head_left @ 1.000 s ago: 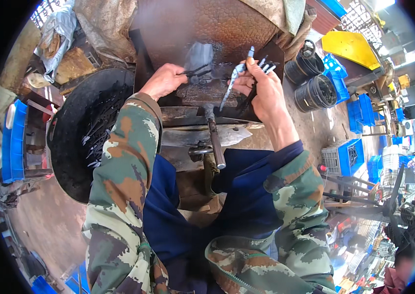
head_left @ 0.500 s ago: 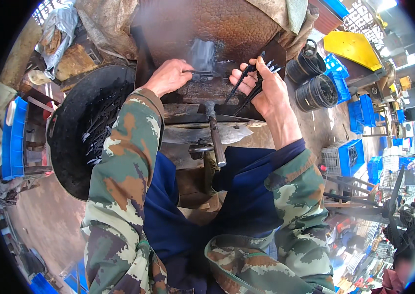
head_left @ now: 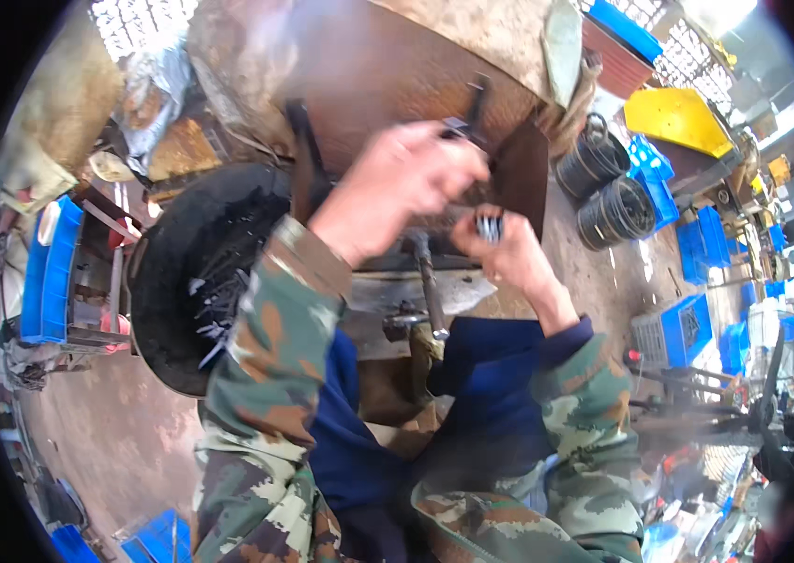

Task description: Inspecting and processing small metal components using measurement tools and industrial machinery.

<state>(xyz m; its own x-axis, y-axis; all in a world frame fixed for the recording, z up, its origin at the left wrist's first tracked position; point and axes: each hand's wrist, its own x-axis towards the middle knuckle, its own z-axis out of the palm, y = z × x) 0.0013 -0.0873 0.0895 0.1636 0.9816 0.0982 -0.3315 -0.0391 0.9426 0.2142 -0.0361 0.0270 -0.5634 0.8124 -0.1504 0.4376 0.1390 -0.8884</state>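
Observation:
My right hand [head_left: 521, 258] is closed around a bundle of thin dark metal pieces [head_left: 489, 225], whose pale ends poke out at the top of the fist. My left hand [head_left: 397, 188] is up and to the left of it, smeared by motion, with the fingers curled. A small dark piece [head_left: 456, 128] shows at its fingertips, too blurred to name. Both hands are over a metal work fixture, mostly hidden by them. From the fixture a round steel bar [head_left: 431, 291] sticks out toward my lap.
A large black basin [head_left: 162, 310] at left holds several dark metal pieces [head_left: 219, 305]. A brown metal plate [head_left: 387, 56] stands behind the fixture. Two black buckets [head_left: 614, 218] are at right, near blue crates [head_left: 702, 244] and a yellow panel [head_left: 678, 122].
My left hand has lifted off the fixture and moved right, toward my right hand. My right hand has come lower and closed tighter on the bundle. The view has shifted slightly.

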